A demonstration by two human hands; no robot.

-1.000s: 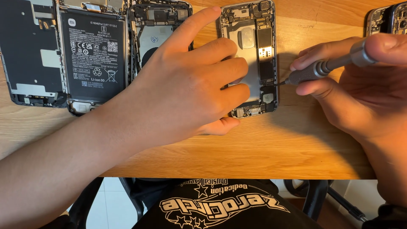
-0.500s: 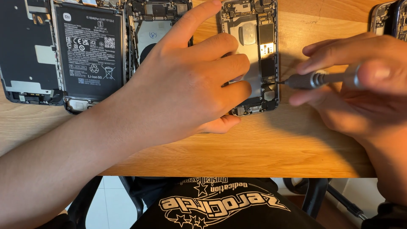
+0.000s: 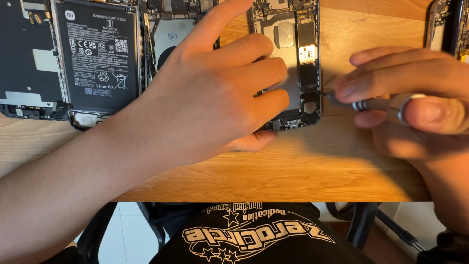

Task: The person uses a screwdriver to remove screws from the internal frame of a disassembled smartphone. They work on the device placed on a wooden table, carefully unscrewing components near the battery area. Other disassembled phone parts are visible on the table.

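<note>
Two hands work over an opened phone (image 3: 293,63) at the upper centre of the frame, lying flat on the wooden counter (image 3: 293,166). The left hand (image 3: 215,98) is spread over the phone's left half, fingers pressing down on it and the thumb tucked against its lower edge, so it pins the phone and grips nothing. The right hand (image 3: 415,102), at the right of the frame, has its fingers closed round a small metal screwdriver (image 3: 376,103) held nearly level, its tip touching the phone's right edge about halfway down.

Compared with a second ago, the right hand has rolled over the driver: the fingers now lie more on top of the handle and the thumb end fills the foreground (a turn of the tool, by the look of it), while the tip has kept to the same spot. The left hand has hardly shifted. Judging from that, a screw at that edge is being worked.

At the upper left lies another opened phone with a black battery (image 3: 100,54); more phone parts (image 3: 447,24) show at the upper right.
</note>
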